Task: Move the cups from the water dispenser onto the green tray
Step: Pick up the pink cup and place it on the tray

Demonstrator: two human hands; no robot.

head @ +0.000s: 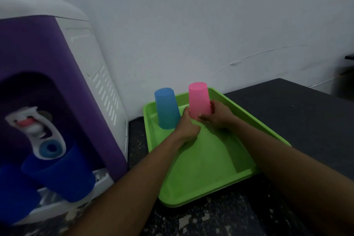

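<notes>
A translucent pink plastic cup (pixel 199 99) stands upside down, base uppermost, over the far part of the shallow lime-green plastic tray (pixel 206 184), and both of the person's hands are at its lower end. The right hand (pixel 217 116) wraps the cup's wide rim end from the right: its thumb lies across the near face of the cup low down, and its fingers (pixel 212 105) curl round the far right side, so the cup sits between thumb and fingers in a closed grasp. The left hand (pixel 188 126) comes in from the left with its fingers bent; its uppermost knuckles touch the cup's lower left edge, but whether it truly grips the cup or only steadies it cannot be told. Whether the rim already rests on the tray floor is hidden by the hands.

Just left of the pink cup, a translucent light-blue plastic cup (pixel 167 108) stands inverted in the tray's far left corner, apart from both hands' fingers though close to the left wrist.

The tray lies on a dark speckled countertop (pixel 297 113). To the left stands the purple-and-white water dispenser (pixel 57 59), with two dark-blue plastic cups (pixel 63 176) on its drip ledge beneath the taps.
</notes>
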